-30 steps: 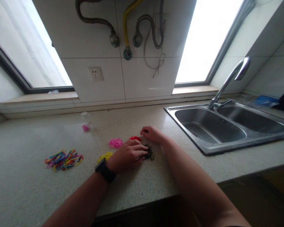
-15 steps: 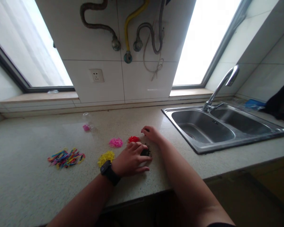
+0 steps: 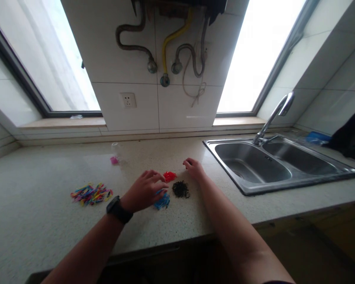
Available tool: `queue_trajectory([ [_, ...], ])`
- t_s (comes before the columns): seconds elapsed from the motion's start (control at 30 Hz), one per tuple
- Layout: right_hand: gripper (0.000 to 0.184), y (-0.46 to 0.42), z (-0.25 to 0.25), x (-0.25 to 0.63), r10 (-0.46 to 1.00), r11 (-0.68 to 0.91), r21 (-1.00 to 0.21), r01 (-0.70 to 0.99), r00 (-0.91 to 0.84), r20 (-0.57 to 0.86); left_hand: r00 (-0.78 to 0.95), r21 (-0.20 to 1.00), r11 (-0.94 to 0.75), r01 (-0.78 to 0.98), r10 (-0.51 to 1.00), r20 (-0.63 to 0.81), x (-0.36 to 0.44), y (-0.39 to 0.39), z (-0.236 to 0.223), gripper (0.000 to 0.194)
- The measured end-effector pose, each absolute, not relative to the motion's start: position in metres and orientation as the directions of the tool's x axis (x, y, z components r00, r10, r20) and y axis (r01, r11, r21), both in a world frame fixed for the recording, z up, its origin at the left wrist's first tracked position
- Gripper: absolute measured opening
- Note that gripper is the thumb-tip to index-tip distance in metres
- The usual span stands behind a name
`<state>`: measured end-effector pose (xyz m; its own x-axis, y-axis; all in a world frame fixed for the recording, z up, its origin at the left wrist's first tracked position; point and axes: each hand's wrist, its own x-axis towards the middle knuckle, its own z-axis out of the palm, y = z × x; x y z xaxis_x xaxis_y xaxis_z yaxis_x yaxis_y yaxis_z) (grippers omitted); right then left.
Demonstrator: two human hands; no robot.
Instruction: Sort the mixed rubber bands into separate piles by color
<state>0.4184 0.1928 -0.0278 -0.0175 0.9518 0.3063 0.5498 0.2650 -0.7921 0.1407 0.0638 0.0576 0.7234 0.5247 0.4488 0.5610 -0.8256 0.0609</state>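
Observation:
My left hand [image 3: 146, 191], with a black watch on its wrist, hovers over the counter with fingers apart and no object visible in it. Beneath its fingertips is a pile of blue rubber bands [image 3: 162, 201], partly covered. Just beyond lie a red pile [image 3: 169, 176] and a black pile [image 3: 181, 189]. My right hand [image 3: 194, 169] rests on the counter right of the red pile. Its fingers are curled in, and what they hold, if anything, is hidden. A mixed-colour pile of bands [image 3: 91, 194] lies to the left.
A clear plastic bottle [image 3: 115, 149] lies near the wall with a pink piece [image 3: 114, 160] beside it. On the right a double steel sink [image 3: 245, 189] with a tap [image 3: 273, 118] is set into the counter [image 3: 47, 221]. The counter's front edge runs beneath my forearms.
My left hand has moved left, off the black pile, uncovering it and the blue pile. The pink and yellow piles are now hidden behind that hand. My right hand stays about where it was.

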Motion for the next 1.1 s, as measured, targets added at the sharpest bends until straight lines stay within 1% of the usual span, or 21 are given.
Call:
queue_trajectory([
  [0.17, 0.031, 0.193, -0.027, 0.418, 0.952, 0.244, -0.803, 0.543, 0.022, 0.304, 0.663, 0.054, -0.750, 0.660, 0.614, 0.429, 0.070, 0.063, 0.070, 0.020],
  [0.23, 0.030, 0.193, -0.026, 0.418, 0.953, 0.239, -0.814, 0.529, 0.035, 0.302, 0.633, 0.058, -0.718, 0.693, 0.646, 0.427, 0.039, 0.056, 0.065, 0.022],
  [0.33, 0.030, 0.192, -0.024, 0.419, 0.950, 0.238, -0.834, 0.498, 0.058, 0.306, 0.527, 0.092, -0.630, 0.771, 0.712, 0.463, -0.009, 0.043, 0.048, 0.022],
  [0.43, 0.030, 0.190, -0.022, 0.419, 0.949, 0.236, -0.854, 0.463, 0.080, 0.305, 0.353, 0.206, -0.513, 0.833, 0.781, 0.516, -0.052, 0.034, 0.025, 0.023],
  [0.5, 0.030, 0.189, -0.020, 0.419, 0.948, 0.229, -0.869, 0.439, 0.103, 0.301, 0.182, 0.319, -0.407, 0.856, 0.814, 0.552, -0.074, 0.032, 0.011, 0.026],
  [0.53, 0.030, 0.188, -0.020, 0.419, 0.947, 0.224, -0.877, 0.425, 0.117, 0.299, 0.088, 0.391, -0.347, 0.853, 0.833, 0.547, -0.083, 0.033, 0.005, 0.029],
  [0.6, 0.031, 0.187, -0.019, 0.418, 0.945, 0.214, -0.896, 0.389, 0.150, 0.291, -0.089, 0.535, -0.217, 0.817, 0.868, 0.488, -0.093, 0.036, -0.001, 0.033],
  [0.67, 0.031, 0.185, -0.018, 0.419, 0.941, 0.205, -0.917, 0.343, 0.187, 0.281, -0.206, 0.637, -0.130, 0.759, 0.881, 0.425, -0.097, 0.039, -0.002, 0.037],
  [0.77, 0.033, 0.181, -0.010, 0.427, 0.933, 0.200, -0.943, 0.265, 0.242, 0.266, -0.277, 0.709, -0.089, 0.699, 0.881, 0.383, -0.096, 0.042, 0.000, 0.040],
  [0.87, 0.031, 0.173, 0.012, 0.436, 0.919, 0.232, -0.954, 0.190, 0.279, 0.279, -0.279, 0.723, -0.089, 0.685, 0.885, 0.374, -0.094, 0.044, 0.002, 0.039],
  [0.9, 0.029, 0.170, 0.022, 0.437, 0.909, 0.272, -0.952, 0.142, 0.286, 0.303, -0.275, 0.724, -0.094, 0.684, 0.885, 0.375, -0.094, 0.045, 0.001, 0.039],
  [0.93, 0.027, 0.166, 0.033, 0.434, 0.902, 0.320, -0.941, 0.112, 0.267, 0.339, -0.274, 0.727, -0.099, 0.680, 0.885, 0.377, -0.094, 0.046, 0.001, 0.038],
  [1.0, 0.025, 0.157, 0.056, 0.419, 0.890, 0.399, -0.909, 0.122, 0.189, 0.416, -0.286, 0.743, -0.106, 0.660, 0.880, 0.379, -0.095, 0.048, 0.000, 0.037],
  [1.07, 0.024, 0.148, 0.074, 0.389, 0.890, 0.435, -0.879, 0.196, 0.052, 0.453, -0.312, 0.769, -0.101, 0.632, 0.874, 0.372, -0.096, 0.051, 0.000, 0.035],
  [1.1, 0.024, 0.143, 0.080, 0.370, 0.898, 0.433, -0.866, 0.250, -0.041, 0.437, -0.325, 0.781, -0.098, 0.616, 0.872, 0.366, -0.096, 0.052, 0.000, 0.033],
])
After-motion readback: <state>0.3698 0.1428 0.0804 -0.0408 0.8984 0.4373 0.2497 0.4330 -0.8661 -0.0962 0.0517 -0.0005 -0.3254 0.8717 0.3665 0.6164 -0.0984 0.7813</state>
